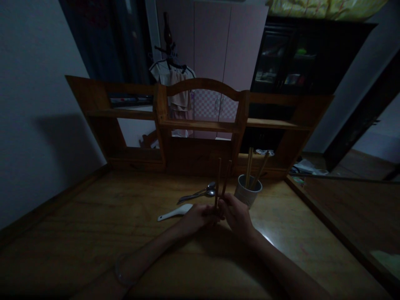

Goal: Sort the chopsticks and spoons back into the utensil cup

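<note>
My left hand (200,217) is closed around the lower part of an upright wooden chopstick (218,179). Close against it, my right hand (236,214) pinches a second chopstick (227,175), which leans slightly right. The lower ends of both are hidden by my fingers. A white soup spoon (173,213) lies just left of my left hand, its bowl end partly behind the hand. Two metal spoons (200,193) rest side by side beyond it. Behind my right hand stands a grey cup (248,192) holding several chopsticks (254,171).
A wooden shelf unit (200,125) rises along the back of the wooden table (125,225). To the left is a wall (40,125), and a raised wooden edge (328,227) runs along the right side. Hung clothes and cabinets stand beyond. The room is dim.
</note>
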The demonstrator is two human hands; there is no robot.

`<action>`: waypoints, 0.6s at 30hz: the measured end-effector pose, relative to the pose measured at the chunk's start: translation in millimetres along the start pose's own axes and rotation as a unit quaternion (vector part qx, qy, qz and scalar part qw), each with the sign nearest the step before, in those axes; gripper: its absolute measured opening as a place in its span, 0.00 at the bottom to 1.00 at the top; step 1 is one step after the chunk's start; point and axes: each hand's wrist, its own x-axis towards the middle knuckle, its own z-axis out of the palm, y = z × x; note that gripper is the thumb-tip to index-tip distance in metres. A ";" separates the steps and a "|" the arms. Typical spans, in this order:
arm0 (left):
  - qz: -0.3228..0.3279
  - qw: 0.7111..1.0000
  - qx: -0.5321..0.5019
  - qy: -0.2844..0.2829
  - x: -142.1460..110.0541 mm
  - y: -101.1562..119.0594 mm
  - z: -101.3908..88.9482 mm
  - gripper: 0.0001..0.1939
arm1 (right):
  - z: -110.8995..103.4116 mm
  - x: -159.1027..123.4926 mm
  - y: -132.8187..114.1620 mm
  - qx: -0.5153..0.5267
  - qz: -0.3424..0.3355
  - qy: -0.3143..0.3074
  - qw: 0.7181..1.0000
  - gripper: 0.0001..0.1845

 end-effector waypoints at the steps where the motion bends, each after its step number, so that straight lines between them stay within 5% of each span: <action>1: 0.004 1.000 0.010 0.007 0.2 -1.3 -0.6 0.11 | -0.1 0.1 0.0 0.004 0.001 -0.003 1.000 0.09; 18: 0.035 0.998 0.034 -0.044 -7.5 9.5 -2.0 0.15 | -4.7 2.6 -6.7 -0.011 -0.022 -0.018 1.000 0.05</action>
